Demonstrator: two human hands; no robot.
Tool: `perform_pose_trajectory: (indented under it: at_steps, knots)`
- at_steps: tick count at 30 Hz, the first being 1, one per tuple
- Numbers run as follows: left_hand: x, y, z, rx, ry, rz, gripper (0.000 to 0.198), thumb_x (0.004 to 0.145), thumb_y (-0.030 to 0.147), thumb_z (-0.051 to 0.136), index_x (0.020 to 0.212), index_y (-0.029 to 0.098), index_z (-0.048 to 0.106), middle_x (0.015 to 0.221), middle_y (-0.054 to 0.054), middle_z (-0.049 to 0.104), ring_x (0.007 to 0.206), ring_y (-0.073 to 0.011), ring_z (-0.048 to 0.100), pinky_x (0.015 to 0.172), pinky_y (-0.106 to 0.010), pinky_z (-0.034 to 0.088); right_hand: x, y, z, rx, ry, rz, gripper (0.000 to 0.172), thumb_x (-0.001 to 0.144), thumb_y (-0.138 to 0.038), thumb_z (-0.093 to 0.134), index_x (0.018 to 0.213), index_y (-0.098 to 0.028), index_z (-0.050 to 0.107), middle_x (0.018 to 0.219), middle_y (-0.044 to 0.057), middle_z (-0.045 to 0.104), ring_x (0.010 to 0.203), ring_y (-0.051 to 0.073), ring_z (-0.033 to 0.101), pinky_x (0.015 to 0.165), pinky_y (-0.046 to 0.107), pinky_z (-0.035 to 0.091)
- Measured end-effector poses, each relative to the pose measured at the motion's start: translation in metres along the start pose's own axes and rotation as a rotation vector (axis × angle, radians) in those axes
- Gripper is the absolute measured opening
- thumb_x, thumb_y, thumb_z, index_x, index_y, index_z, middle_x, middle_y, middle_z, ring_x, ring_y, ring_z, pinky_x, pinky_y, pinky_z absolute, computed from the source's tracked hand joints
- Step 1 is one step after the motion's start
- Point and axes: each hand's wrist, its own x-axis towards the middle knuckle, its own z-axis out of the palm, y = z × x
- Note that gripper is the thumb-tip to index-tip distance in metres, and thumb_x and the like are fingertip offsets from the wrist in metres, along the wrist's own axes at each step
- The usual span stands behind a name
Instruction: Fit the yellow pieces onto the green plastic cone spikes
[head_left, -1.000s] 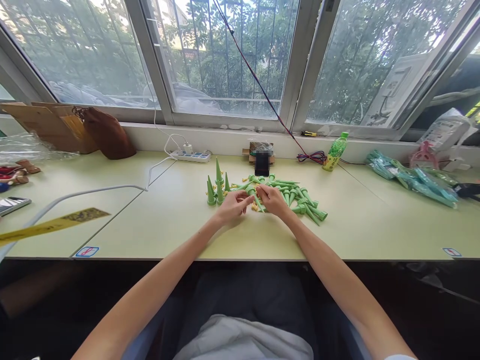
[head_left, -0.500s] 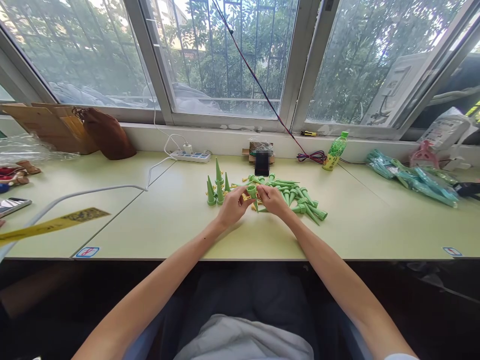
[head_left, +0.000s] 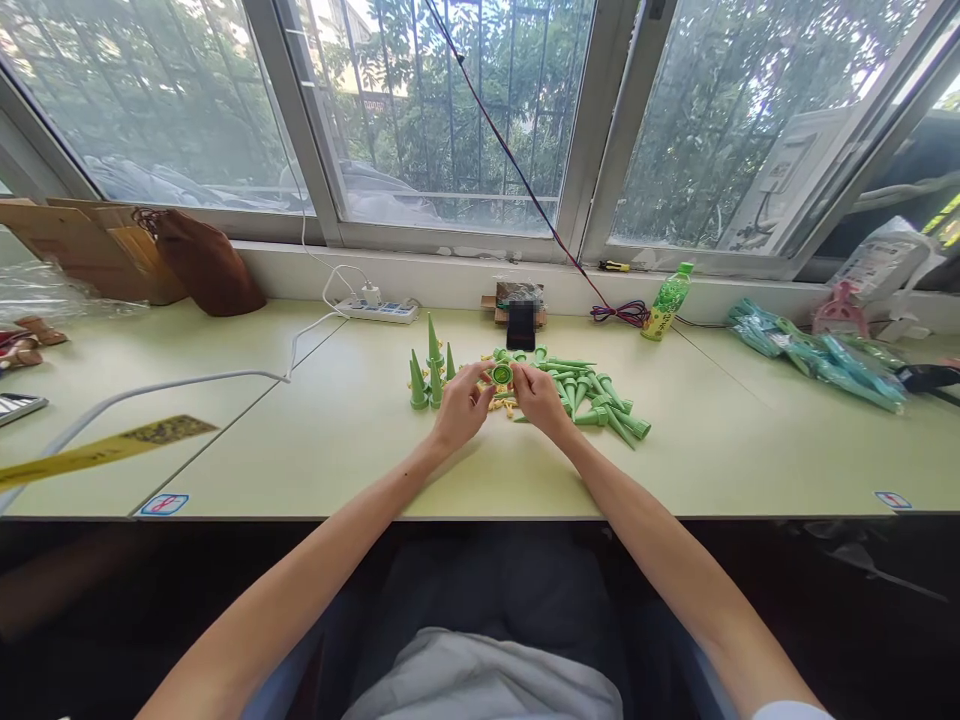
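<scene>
My left hand (head_left: 459, 404) and my right hand (head_left: 537, 398) meet at the middle of the pale green table (head_left: 337, 440). Together they pinch one green plastic cone (head_left: 502, 375), its round open end turned towards me. Several green cones (head_left: 429, 372) stand upright just left of my left hand. A loose pile of green cones (head_left: 600, 400) lies on its side to the right of my right hand. Small yellow pieces (head_left: 504, 405) are scattered on the table between and below my hands.
A dark phone (head_left: 520, 326) stands behind the pile; a white power strip (head_left: 379, 311) with its cable lies back left. A green bottle (head_left: 665, 302) and teal packets (head_left: 817, 355) are at the right. A brown pouch (head_left: 202, 262), cardboard and a yellow tape (head_left: 105, 450) are at the left.
The cone rose from lying between my fingers to being held up with its open end facing me. Both hands lifted slightly and drew closer together.
</scene>
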Motion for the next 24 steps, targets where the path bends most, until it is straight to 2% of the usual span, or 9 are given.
perform_pose_trajectory:
  at_steps: [2, 4, 7, 9, 12, 16, 21, 24]
  knots:
    - [0.002, 0.002, -0.001, -0.137, 0.005, -0.174, 0.030, 0.091, 0.045, 0.061, 0.100, 0.017, 0.061, 0.085, -0.001, 0.060, 0.045, -0.0046, 0.045, 0.047, -0.022, 0.039, 0.000, -0.001, 0.000, -0.004, 0.039, 0.007, 0.053, 0.100, -0.062, 0.030, 0.067, -0.023, 0.041, 0.056, -0.002, 0.042, 0.054, 0.014, 0.038, 0.056, 0.028, 0.032]
    - [0.005, 0.005, -0.004, -0.316, -0.042, -0.343, 0.044, 0.090, 0.058, 0.057, 0.082, 0.015, 0.059, 0.073, -0.001, 0.057, 0.043, -0.0063, 0.046, 0.041, -0.023, 0.034, -0.001, -0.001, -0.001, -0.033, 0.042, -0.003, 0.052, 0.101, -0.062, 0.030, 0.068, -0.023, 0.040, 0.056, -0.002, 0.041, 0.053, 0.013, 0.037, 0.057, 0.028, 0.032]
    - [0.006, 0.010, -0.008, -0.604, -0.233, -0.544, 0.055, 0.083, 0.069, 0.061, 0.078, 0.014, 0.059, 0.078, -0.004, 0.061, 0.046, -0.0074, 0.050, 0.039, -0.022, 0.033, -0.001, 0.003, -0.002, -0.080, 0.002, -0.056, 0.049, 0.101, -0.060, 0.031, 0.069, -0.023, 0.038, 0.059, -0.002, 0.042, 0.055, 0.013, 0.036, 0.058, 0.027, 0.032]
    - [0.006, 0.012, -0.009, -0.720, -0.347, -0.601, 0.056, 0.079, 0.069, 0.066, 0.080, 0.013, 0.059, 0.081, -0.006, 0.063, 0.049, -0.0075, 0.051, 0.040, -0.021, 0.033, -0.002, 0.006, -0.002, -0.102, -0.028, -0.088, 0.047, 0.101, -0.058, 0.030, 0.070, -0.023, 0.036, 0.060, -0.003, 0.041, 0.056, 0.013, 0.034, 0.058, 0.027, 0.032]
    - [0.006, 0.013, -0.010, -0.780, -0.403, -0.613, 0.054, 0.078, 0.066, 0.070, 0.083, 0.013, 0.059, 0.081, -0.007, 0.065, 0.049, -0.0066, 0.050, 0.041, -0.021, 0.035, -0.002, 0.007, -0.001, -0.130, -0.049, -0.098, 0.045, 0.101, -0.057, 0.028, 0.071, -0.023, 0.034, 0.060, -0.003, 0.040, 0.055, 0.013, 0.032, 0.058, 0.027, 0.031]
    - [0.005, 0.012, -0.012, -0.744, -0.436, -0.566, 0.051, 0.081, 0.062, 0.069, 0.087, 0.012, 0.061, 0.082, -0.006, 0.063, 0.052, -0.0068, 0.051, 0.043, -0.021, 0.037, -0.003, 0.005, -0.002, -0.139, -0.069, -0.100, 0.046, 0.101, -0.057, 0.027, 0.071, -0.023, 0.037, 0.061, -0.002, 0.044, 0.055, 0.013, 0.035, 0.058, 0.027, 0.031]
    - [0.004, 0.011, -0.014, -0.575, -0.457, -0.477, 0.043, 0.082, 0.056, 0.071, 0.082, 0.016, 0.057, 0.065, 0.002, 0.049, 0.055, -0.0097, 0.054, 0.046, -0.022, 0.041, -0.003, 0.007, -0.004, -0.135, -0.105, -0.074, 0.045, 0.100, -0.056, 0.029, 0.070, -0.024, 0.035, 0.059, -0.002, 0.041, 0.056, 0.014, 0.033, 0.058, 0.028, 0.031]
    - [0.002, 0.009, -0.014, -0.450, -0.468, -0.421, 0.040, 0.085, 0.055, 0.067, 0.082, 0.017, 0.055, 0.065, 0.001, 0.053, 0.054, -0.0098, 0.054, 0.048, -0.023, 0.043, -0.003, 0.011, -0.004, -0.136, -0.118, -0.063, 0.043, 0.100, -0.053, 0.030, 0.069, -0.024, 0.033, 0.058, -0.003, 0.038, 0.055, 0.014, 0.031, 0.057, 0.028, 0.030]
